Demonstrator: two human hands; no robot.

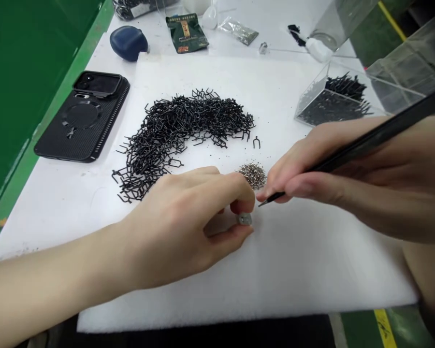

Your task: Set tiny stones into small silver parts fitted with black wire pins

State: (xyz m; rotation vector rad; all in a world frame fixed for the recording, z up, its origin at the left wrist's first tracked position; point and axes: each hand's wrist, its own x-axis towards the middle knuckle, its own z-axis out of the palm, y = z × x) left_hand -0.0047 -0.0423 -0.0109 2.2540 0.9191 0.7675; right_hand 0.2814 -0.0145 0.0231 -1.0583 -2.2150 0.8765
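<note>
The left fingers [221,191] are pinched together, clamped with the thumb on a small grey metal piece [244,219], which is held just above a white foam sheet [304,285]. It looks hard, light and small enough to slip, so the narrow edges between fingertips and thumb look like the surest hold. The left hand [170,232] reaches in from the lower left, its wrist low and knuckles up. From the other side, the right hand [322,181] holds slim black tweezers [369,140] like a pen, its fingers curled together around the shaft, with the tips angled down just beside the grey piece. Right behind them sits a mound of tiny silvery grains [252,175], loose and easily scattered, best picked at with a fine tip. Farther back lies a tangled heap of black wire clips [174,135], stiff-looking and hooked into one another, with one lone clip [256,142] just off to the side. More of them fill a clear acrylic box [311,99] at the right.
</note>
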